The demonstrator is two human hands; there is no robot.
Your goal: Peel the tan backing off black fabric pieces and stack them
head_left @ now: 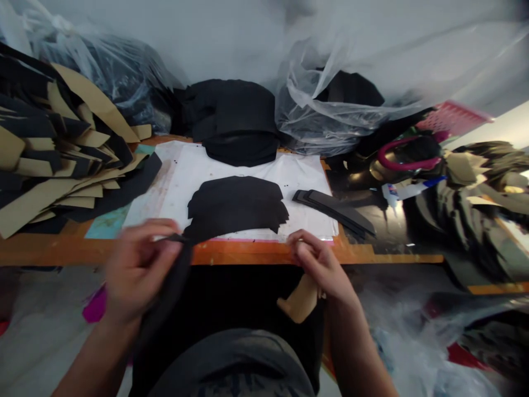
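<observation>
My left hand [144, 264], smeared a little by motion, pinches the end of a black fabric piece [176, 275] that hangs down over my lap. At the table edge on the other side, my right hand [316, 262] has its fingers closed on a tan piece [301, 300], which dangles below the palm. Between and beyond both hands, a fanned stack of black cut pieces [237, 204] lies on a white sheet [165, 165]. A few narrow black strips [334, 209] rest at the sheet's right side.
Tan and black cut pieces [74, 160] are heaped at the left. Behind the sheet sits a black fabric pile [235, 113], beside a clear plastic bag [306, 121]. Right are a small white bottle [390, 193], a magenta ring-shaped handle [409, 162], a pink basket [452, 118] and more pieces [463, 220].
</observation>
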